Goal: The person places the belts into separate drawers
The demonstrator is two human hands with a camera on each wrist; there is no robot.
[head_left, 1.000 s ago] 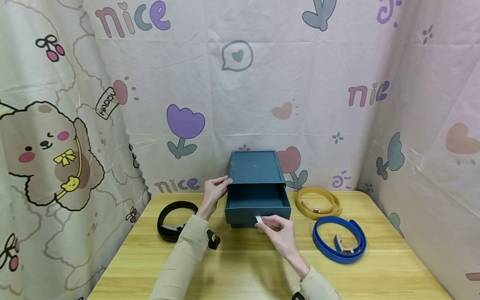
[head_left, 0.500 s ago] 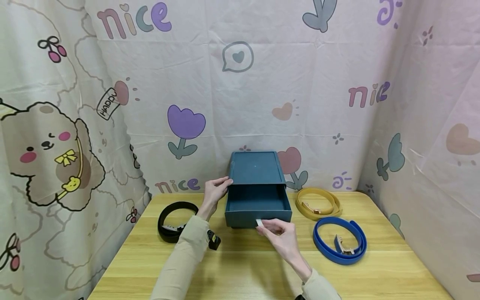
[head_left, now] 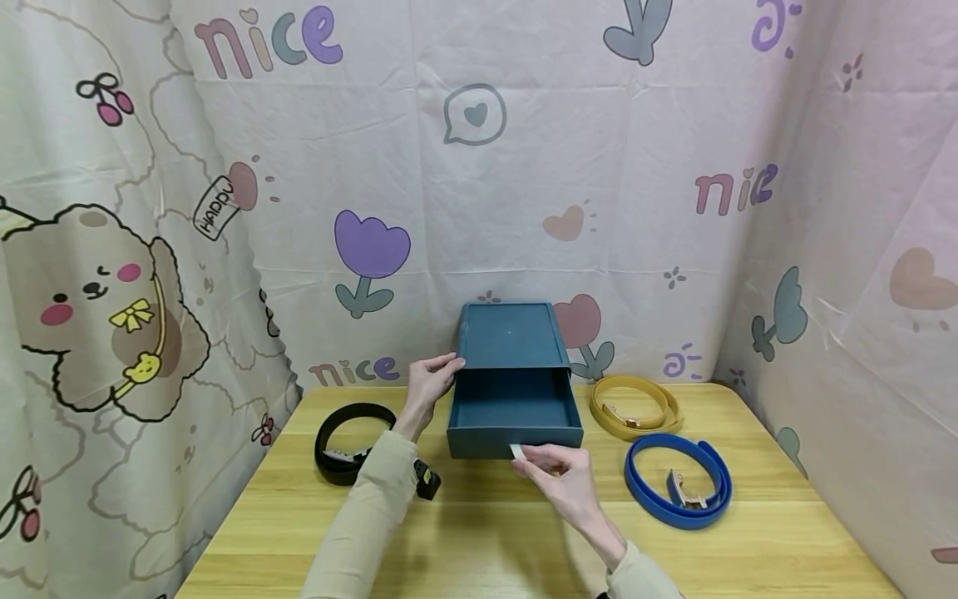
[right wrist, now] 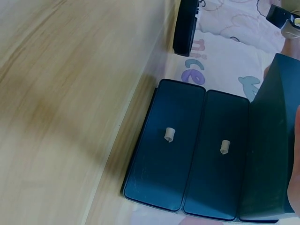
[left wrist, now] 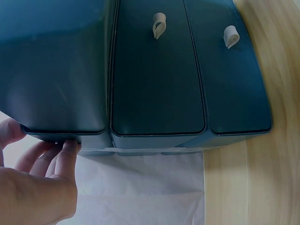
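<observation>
Pale printed cloth point(head_left: 479, 191) backs the work area and continues along both sides of a light wood-grain desk point(head_left: 778, 541). Right hand point(head_left: 563, 478): grip pinches the white tab point(head_left: 516, 452) at the front of the top drawer point(head_left: 475, 444). That drawer projects toward the person from a dark blue drawer cabinet point(head_left: 512, 333), its interior visible from above. Left hand point(head_left: 428, 384): grip is bent around the cabinet's upper front corner, fingers against the side wall. Wrist views show two lower drawers point(left wrist: 159, 79), flush in the cabinet, each with a pale loop point(left wrist: 159, 23) on its face.

Cabinet stands near the back of the desk, close to the cloth. Left of it, a coiled black belt point(head_left: 338, 472) lies partly behind the left sleeve point(head_left: 359, 520). To the right, near the back edge, a coiled yellow belt point(head_left: 636, 433); just in front of that, a coiled blue belt point(head_left: 653, 497). Metal buckles sit within the coils. Soft shadow falls on the wood before the drawer. Cloth print: "nice" in mixed colours, hearts, a purple tulip point(head_left: 371, 245); on the left panel, a large winking bear point(head_left: 90, 324) with a yellow bag.
</observation>
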